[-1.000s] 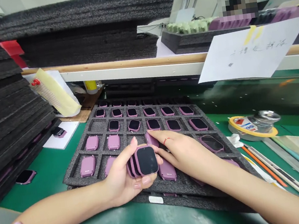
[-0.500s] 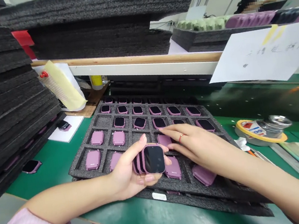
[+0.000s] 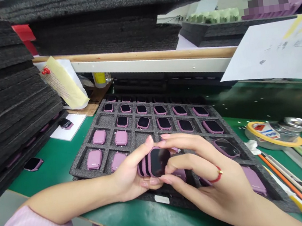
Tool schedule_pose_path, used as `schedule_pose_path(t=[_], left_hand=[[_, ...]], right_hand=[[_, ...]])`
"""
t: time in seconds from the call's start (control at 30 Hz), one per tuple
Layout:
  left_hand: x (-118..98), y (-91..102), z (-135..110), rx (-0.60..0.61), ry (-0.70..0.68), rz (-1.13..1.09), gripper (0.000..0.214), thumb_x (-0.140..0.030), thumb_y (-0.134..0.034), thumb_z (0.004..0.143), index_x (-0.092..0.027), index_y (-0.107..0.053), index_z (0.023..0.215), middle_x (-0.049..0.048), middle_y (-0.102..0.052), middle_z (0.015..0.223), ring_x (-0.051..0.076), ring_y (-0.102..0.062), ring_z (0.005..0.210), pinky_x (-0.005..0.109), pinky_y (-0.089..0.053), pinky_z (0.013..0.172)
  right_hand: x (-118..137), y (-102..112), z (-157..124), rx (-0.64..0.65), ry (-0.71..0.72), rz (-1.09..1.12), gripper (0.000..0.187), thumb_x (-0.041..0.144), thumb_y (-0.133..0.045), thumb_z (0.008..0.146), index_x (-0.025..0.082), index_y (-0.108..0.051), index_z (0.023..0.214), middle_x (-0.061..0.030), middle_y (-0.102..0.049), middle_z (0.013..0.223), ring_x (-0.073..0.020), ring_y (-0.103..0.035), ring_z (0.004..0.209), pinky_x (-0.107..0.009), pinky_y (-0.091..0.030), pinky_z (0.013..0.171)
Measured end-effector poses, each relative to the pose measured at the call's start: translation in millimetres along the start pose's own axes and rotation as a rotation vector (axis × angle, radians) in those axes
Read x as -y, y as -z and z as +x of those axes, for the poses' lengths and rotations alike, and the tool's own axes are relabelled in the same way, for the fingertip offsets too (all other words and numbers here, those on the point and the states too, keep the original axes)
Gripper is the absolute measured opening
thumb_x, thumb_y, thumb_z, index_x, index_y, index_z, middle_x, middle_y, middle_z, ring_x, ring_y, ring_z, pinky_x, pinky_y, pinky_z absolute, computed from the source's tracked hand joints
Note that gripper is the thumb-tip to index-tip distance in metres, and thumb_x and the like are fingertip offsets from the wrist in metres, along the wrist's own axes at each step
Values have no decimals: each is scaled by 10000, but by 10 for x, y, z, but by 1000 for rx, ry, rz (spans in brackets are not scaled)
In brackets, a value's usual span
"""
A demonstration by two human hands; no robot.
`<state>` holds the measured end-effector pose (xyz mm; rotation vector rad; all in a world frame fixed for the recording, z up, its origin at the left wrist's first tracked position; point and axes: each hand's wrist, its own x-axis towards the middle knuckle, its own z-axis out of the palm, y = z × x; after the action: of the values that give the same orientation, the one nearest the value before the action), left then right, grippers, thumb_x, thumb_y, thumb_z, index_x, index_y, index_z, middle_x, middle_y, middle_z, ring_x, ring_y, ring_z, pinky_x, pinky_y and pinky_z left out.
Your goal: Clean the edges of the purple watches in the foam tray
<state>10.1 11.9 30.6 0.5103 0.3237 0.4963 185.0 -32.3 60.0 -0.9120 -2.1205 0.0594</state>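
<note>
My left hand [image 3: 128,175] grips a small stack of pink smartwatch bodies [image 3: 156,162], black screens facing me, just above the near edge of a dark foam tray [image 3: 100,121]. My right hand [image 3: 203,174], with a red ring, pinches the front watch body of that stack between thumb and fingers. The tray's pockets hold several more pink watch bodies: screen-up ones [image 3: 164,123] in the far rows, back-up ones [image 3: 99,137] at the near left.
Tall stacks of black foam trays [image 3: 4,99] stand left and on the shelf behind. A tape roll with a metal tin [image 3: 274,133], pencils and rulers [image 3: 291,189] lie right. A white paper sheet [image 3: 273,52] hangs from the shelf. Loose watch bodies [image 3: 33,164] sit far left.
My right hand left the tray pockets, moved back toward me and closed its fingers on the front watch body of the stack. The left hand stayed in place with the stack.
</note>
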Motion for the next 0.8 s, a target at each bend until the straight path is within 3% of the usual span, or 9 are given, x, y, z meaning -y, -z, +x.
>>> schedule_pose_path(t=[0.17, 0.27, 0.37, 0.47, 0.57, 0.7, 0.8], left_hand=[[-15, -27, 5, -12, -1, 8, 487, -609, -620, 890, -126, -657, 836, -7, -573, 593, 28, -399, 374, 139, -206, 362], [-21, -47, -1, -38, -7, 25, 470, -612, -682, 842, -145, -689, 896, 32, -674, 723, 29, -440, 361, 142, -225, 340], [-25, -61, -6, -37, -13, 37, 466, -604, -722, 810, -154, -723, 930, 58, -720, 788, 38, -477, 359, 143, -225, 328], [-24, -70, -8, -24, -27, 32, 452, -588, -737, 805, -150, -740, 916, 63, -729, 782, 47, -500, 368, 147, -239, 332], [-23, -77, -8, -17, -31, 27, 439, -573, -732, 817, -144, -745, 907, 63, -731, 776, 40, -482, 360, 150, -240, 336], [-28, -81, 1, -22, -26, 33, 393, -531, -723, 837, -143, -745, 898, 67, -736, 776, 33, -459, 350, 150, -229, 333], [-26, -72, 5, -31, -23, 34, 400, -545, -730, 824, -153, -741, 898, 72, -740, 788, 42, -479, 362, 148, -230, 333]], right_hand=[[-26, -21, 58, -112, -121, 179, 99, 146, -675, 888, 233, -644, 854, -59, -731, 998, -217, -712, 1005, -367, -603, 871], [-59, 7, 94, -305, -326, 374, 105, 213, -690, 904, 244, -656, 810, -16, -736, 842, -165, -717, 769, -303, -612, 714], [-95, 64, 88, -520, -479, 596, 140, 269, -695, 917, 246, -643, 789, 1, -747, 827, -125, -674, 543, -281, -603, 561], [-99, 119, 45, -630, -509, 629, 86, 275, -709, 910, 266, -662, 839, -2, -770, 890, -185, -762, 707, -368, -673, 717], [-82, 156, 8, -608, -507, 496, 115, 261, -726, 891, 300, -690, 994, -30, -765, 1070, -256, -753, 1016, -489, -623, 979], [-131, 192, -24, -511, -437, 266, 156, 164, -702, 888, 299, -715, 966, -29, -774, 954, -251, -774, 879, -454, -677, 831], [-182, 213, -94, -397, -177, 70, 214, 99, -732, 846, 284, -733, 952, -1, -784, 899, -210, -771, 840, -360, -680, 779]])
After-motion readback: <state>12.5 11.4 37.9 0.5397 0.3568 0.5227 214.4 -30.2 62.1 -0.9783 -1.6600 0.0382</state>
